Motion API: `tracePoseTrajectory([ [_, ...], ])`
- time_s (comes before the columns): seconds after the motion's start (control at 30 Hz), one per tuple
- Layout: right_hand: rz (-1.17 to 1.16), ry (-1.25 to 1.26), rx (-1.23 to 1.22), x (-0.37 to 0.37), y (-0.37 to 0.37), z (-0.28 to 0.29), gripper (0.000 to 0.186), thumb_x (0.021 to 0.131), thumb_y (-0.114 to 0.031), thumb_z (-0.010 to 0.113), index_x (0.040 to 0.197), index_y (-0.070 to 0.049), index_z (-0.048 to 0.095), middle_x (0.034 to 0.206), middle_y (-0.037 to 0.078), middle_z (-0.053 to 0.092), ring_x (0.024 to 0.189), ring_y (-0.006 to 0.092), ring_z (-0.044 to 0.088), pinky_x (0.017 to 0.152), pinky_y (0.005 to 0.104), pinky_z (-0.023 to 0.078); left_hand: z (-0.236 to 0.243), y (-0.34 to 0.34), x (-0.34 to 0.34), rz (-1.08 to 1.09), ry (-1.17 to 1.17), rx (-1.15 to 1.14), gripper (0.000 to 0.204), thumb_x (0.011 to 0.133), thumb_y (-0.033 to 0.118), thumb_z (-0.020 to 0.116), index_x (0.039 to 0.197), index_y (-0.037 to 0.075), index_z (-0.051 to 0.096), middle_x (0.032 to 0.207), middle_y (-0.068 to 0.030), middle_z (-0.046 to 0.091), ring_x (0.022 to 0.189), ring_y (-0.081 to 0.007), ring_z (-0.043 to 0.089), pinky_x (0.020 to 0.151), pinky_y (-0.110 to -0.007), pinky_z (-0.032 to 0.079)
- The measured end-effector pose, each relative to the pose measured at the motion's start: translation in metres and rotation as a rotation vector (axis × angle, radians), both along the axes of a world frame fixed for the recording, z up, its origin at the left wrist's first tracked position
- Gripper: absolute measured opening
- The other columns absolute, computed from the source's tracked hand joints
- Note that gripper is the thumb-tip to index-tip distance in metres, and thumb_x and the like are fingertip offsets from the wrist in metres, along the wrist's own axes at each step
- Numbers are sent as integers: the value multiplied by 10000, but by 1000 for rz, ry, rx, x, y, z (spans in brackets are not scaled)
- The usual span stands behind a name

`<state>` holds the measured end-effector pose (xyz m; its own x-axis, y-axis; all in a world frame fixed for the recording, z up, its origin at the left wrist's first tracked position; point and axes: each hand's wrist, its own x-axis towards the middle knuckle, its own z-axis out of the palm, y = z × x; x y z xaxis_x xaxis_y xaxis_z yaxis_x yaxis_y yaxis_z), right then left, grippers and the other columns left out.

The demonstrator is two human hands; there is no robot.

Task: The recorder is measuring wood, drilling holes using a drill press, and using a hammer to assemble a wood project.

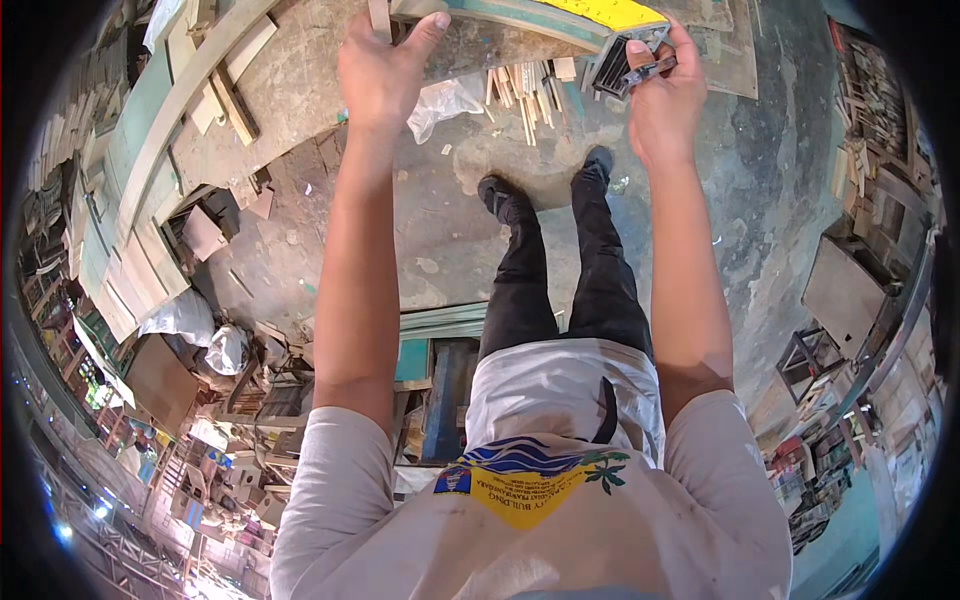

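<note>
At the top of the head view, my left hand (385,80) is closed on a pale thin wooden strip (379,15), with the thumb at the end of a curved wooden piece (530,28). My right hand (665,105) grips a grey metal tool with dark slots (615,62) and a small dark slim item (650,70) at the right end of that piece. A yellow strip with small dark marks (610,12) lies along the piece's top by the right hand; exactly what it is, I cannot tell.
Curved boards (175,130) and offcuts fill the left. Below the hands are loose sticks (520,95) and a white plastic sheet (445,100) on the concrete floor (760,200). Stacked wood and boxes (840,295) line the right. My feet (505,195) stand mid-view.
</note>
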<state>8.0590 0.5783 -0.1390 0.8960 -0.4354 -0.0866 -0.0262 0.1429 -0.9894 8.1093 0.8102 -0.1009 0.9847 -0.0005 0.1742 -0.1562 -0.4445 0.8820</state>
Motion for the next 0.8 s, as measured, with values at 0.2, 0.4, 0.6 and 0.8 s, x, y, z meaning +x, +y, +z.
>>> tracePoseTrajectory([
  [0.2,6,-25,-35,0,-1,-1,451,930,-151,669,1332,-41,496,1117,13,611,1011,118,572,879,260,468,-2,-1,-1,-5,-9,-49,375,797,43,711,1147,-33,604,1024,-130,680,950,-236,632,855,-348,488],
  [0.4,4,0,-11,1,0,3,452,938,-144,655,1343,-39,483,1146,30,615,1042,136,581,909,268,468,4,-4,-4,40,92,-23,379,813,61,714,1161,-38,602,1046,-140,689,973,-232,637,868,-347,486],
  [0.6,29,-13,88,-1,-7,-1,450,921,-66,646,1340,-54,481,1148,42,600,1036,138,581,898,279,490,4,-3,-3,74,140,12,362,826,72,707,1157,-36,609,1022,-142,695,950,-229,644,865,-346,490],
  [0.8,-134,-78,349,-10,-15,-10,415,917,51,594,1299,-51,469,1166,61,581,1034,165,591,920,325,517,-39,16,2,85,80,161,547,813,323,798,1206,-9,613,967,-109,727,878,-184,668,805,-332,513],
])
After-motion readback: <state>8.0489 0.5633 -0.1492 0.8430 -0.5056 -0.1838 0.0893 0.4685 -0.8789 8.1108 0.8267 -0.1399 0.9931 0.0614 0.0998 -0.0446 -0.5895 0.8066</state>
